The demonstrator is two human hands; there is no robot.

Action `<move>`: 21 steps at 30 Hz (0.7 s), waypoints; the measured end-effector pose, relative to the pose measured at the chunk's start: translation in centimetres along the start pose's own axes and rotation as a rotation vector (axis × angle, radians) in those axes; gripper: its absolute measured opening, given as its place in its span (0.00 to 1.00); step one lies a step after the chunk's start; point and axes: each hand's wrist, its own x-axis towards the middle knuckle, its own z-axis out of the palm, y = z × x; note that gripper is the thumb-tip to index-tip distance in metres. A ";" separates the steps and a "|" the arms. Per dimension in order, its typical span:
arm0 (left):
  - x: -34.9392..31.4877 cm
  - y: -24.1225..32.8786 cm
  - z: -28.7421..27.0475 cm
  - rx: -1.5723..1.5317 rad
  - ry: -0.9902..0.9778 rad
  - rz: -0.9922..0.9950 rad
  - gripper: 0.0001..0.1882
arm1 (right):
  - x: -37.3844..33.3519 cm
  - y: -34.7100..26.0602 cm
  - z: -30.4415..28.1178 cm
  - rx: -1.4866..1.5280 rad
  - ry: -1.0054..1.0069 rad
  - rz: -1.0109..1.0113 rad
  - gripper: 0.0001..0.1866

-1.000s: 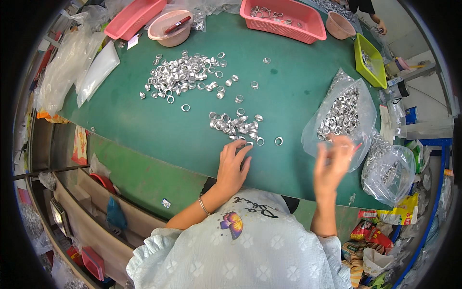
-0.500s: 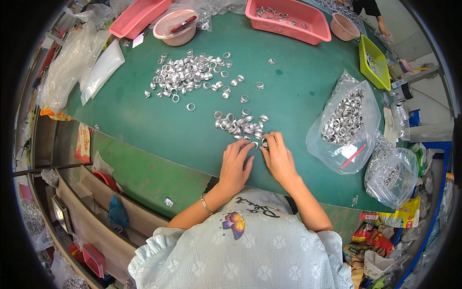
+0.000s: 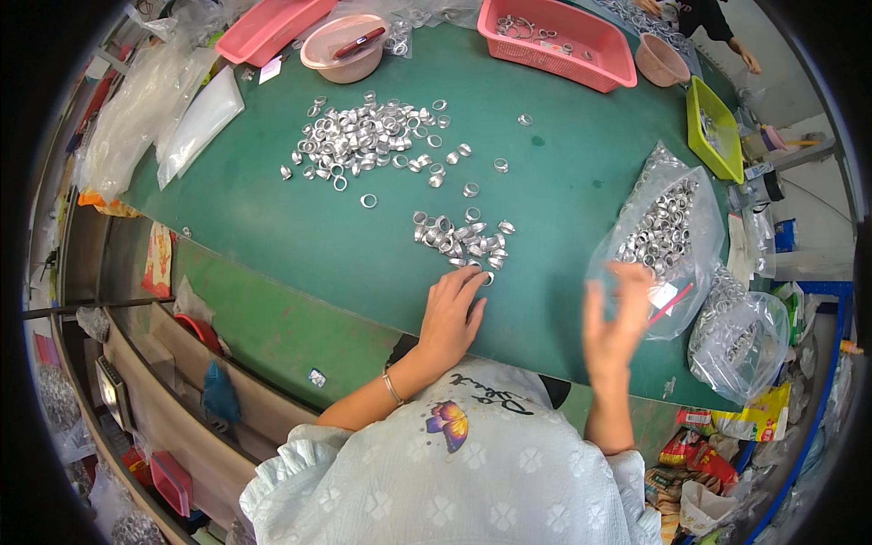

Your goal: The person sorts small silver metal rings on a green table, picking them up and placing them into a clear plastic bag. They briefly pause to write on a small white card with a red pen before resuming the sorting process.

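My left hand (image 3: 450, 313) rests on the green table with its fingers spread, fingertips touching the near side of a small heap of silver metal rings (image 3: 468, 238). One ring (image 3: 488, 278) lies right at its index fingertip. My right hand (image 3: 616, 322), blurred by motion, is raised at the near left side of a clear plastic bag (image 3: 704, 218) full of similar rings. Its thumb stands apart from its fingers, and I see nothing between them. A larger heap of rings (image 3: 363, 136) lies farther back on the left, with several loose ones around it.
At the table's far side stand a pink basket (image 3: 559, 59), a round pink bowl (image 3: 343, 64) with a red tool, and a small pink bowl (image 3: 661, 59). A green basket (image 3: 713, 132) and another bag of rings (image 3: 740, 341) are on the right. Another person's hand (image 3: 747, 56) shows at back right.
My right hand has left the small heap and swung right to the bag of rings. My left hand stays at the heap. The whole view has shifted slightly.
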 end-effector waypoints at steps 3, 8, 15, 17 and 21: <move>-0.1 0.0 0.0 -0.001 -0.021 0.000 0.22 | -0.6 -2.4 5.7 0.289 -0.285 -0.036 0.17; -0.1 0.2 -0.6 0.006 -0.040 -0.001 0.20 | -0.9 -0.5 11.0 0.238 -0.299 -0.069 0.14; -0.2 0.0 -0.3 0.022 -0.045 -0.009 0.19 | -1.1 -0.2 11.0 0.261 -0.328 -0.061 0.10; -0.1 0.0 -0.3 0.031 -0.041 -0.007 0.19 | -0.9 -0.4 11.1 0.255 -0.344 -0.076 0.09; -0.2 0.0 -0.3 0.034 -0.044 -0.013 0.19 | -0.8 0.3 10.3 0.321 -0.375 -0.046 0.09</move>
